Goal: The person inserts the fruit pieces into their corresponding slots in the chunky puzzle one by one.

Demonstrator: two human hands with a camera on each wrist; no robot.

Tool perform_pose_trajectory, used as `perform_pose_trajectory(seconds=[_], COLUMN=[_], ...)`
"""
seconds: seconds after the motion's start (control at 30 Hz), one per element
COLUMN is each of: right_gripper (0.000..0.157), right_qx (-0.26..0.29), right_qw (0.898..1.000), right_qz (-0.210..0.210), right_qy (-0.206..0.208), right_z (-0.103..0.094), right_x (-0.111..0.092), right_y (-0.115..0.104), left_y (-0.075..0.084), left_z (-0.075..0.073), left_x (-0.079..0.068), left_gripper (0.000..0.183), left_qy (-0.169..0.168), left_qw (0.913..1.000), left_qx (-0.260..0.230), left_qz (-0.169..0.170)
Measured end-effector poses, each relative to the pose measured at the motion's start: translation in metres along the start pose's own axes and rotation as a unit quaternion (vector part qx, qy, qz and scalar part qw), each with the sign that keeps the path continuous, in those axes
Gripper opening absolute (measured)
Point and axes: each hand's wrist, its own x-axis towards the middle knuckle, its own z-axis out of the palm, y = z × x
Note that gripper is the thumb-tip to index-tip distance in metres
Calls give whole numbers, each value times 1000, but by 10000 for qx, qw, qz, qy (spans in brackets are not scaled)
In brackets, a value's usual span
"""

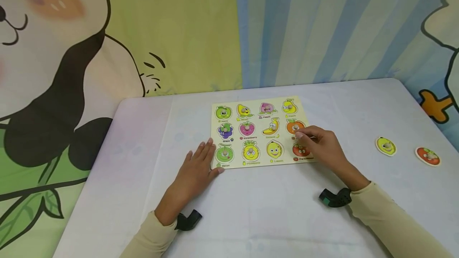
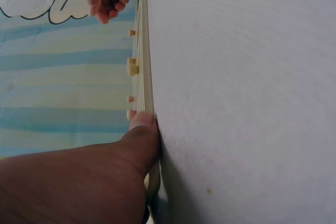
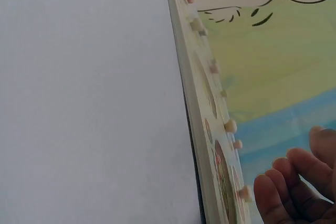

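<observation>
A pale yellow wooden fruit puzzle board (image 1: 258, 126) lies on the table, most of its pictures bearing small knobbed pieces. My left hand (image 1: 195, 172) rests at the board's left edge, fingers extended, with the thumb (image 2: 142, 121) on its near corner. My right hand (image 1: 320, 146) hovers over the board's right side, near the orange piece (image 1: 295, 126) and partly covering the persimmon picture (image 1: 300, 150). In the right wrist view its loosely bent fingers (image 3: 270, 198) hold nothing visible. No knob shows on the lemon picture (image 1: 274, 149).
To the right on the white table (image 1: 265, 206) lie a yellow lemon piece (image 1: 386, 146) and an orange-red fruit piece (image 1: 428, 156), each with a knob. A printed cloth backdrop (image 1: 179, 31) stands behind the table.
</observation>
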Motion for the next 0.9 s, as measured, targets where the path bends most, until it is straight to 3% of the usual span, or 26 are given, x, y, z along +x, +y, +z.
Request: perform_pose_trajectory(seconds=[0.27, 0.9], right_gripper=[34, 35], right_qx=[-530, -1064], right_qw=[9976, 9852], right_qz=[192, 526], right_qy=[392, 1239], right_z=[-25, -87], right_x=[-10, -40], right_y=[15, 51], left_y=[0, 1], left_z=[0, 1], left_x=[0, 0], left_gripper=[81, 83], left_qy=[23, 47], left_qw=[10000, 10000], left_qx=[-52, -56], left_qz=[2, -51])
